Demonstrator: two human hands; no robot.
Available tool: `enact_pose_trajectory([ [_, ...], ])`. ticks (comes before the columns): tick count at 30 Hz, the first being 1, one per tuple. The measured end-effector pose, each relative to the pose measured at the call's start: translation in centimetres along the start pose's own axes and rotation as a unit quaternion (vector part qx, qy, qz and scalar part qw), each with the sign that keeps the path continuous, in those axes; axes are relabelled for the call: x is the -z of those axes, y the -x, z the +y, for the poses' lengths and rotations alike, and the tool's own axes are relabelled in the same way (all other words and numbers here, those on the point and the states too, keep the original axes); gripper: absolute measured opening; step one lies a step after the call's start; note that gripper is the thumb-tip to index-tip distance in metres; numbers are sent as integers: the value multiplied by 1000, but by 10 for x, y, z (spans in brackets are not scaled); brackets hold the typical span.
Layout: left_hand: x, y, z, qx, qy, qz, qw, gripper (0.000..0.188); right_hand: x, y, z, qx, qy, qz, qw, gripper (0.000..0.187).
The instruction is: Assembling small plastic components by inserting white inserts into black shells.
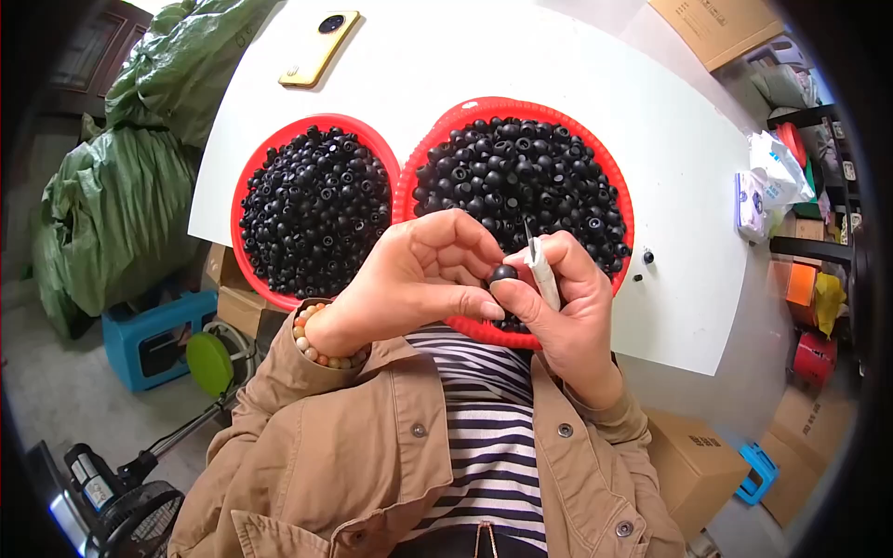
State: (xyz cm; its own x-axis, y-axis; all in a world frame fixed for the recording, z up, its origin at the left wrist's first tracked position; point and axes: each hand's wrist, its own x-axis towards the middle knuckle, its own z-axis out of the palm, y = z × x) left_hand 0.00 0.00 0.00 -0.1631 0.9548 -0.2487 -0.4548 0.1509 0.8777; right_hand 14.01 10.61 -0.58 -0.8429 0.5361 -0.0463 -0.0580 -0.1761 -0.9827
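Taking the held piece as the clock's centre, a green sack [116,209] slumps between nine and ten o'clock, with a blue stool [126,346] close to nine. Between nine and ten, but nearer, sits the left red basin [236,219], heaped with small black pieces; a yellow phone [321,51] lies at eleven on the white table [688,177]. The left hand [423,270], a beaded bracelet [305,342] at its wrist, has its fingers curled and bunched, pinching the rounded black piece [503,272]: fingertips against its nine-to-eleven o'clock side, thumb tip at about seven. The right red basin [627,214], also full, spreads toward twelve, its near part beneath the hands. The right hand [577,312] pinches a white-handled blade [546,279], fingers folded round the handle, point toward twelve; its thumb tip meets the piece at about four o'clock. Two loose black pieces [648,258] lie near three, and a tissue pack [749,205] between two and three
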Motion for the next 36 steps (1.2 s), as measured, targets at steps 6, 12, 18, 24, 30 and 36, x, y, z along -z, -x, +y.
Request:
enact_pose_trajectory([
  [6,1,1,-3,-67,54,-9,996,24,1,-2,2,-14,-62,-33,997,10],
  [12,-1,2,0,-43,29,16,999,22,8,1,-6,-39,-147,-55,987,14],
  [18,5,4,-3,-77,19,59,995,19,10,3,-13,-21,-39,-83,996,30],
  [24,5,4,-3,-94,33,63,993,20,8,3,-11,-10,19,-102,995,32],
  [30,5,4,-4,-99,24,67,993,19,7,2,-11,-10,28,-101,994,32],
  [36,7,3,-7,-115,6,64,991,16,8,3,-9,-24,12,-102,994,31],
])
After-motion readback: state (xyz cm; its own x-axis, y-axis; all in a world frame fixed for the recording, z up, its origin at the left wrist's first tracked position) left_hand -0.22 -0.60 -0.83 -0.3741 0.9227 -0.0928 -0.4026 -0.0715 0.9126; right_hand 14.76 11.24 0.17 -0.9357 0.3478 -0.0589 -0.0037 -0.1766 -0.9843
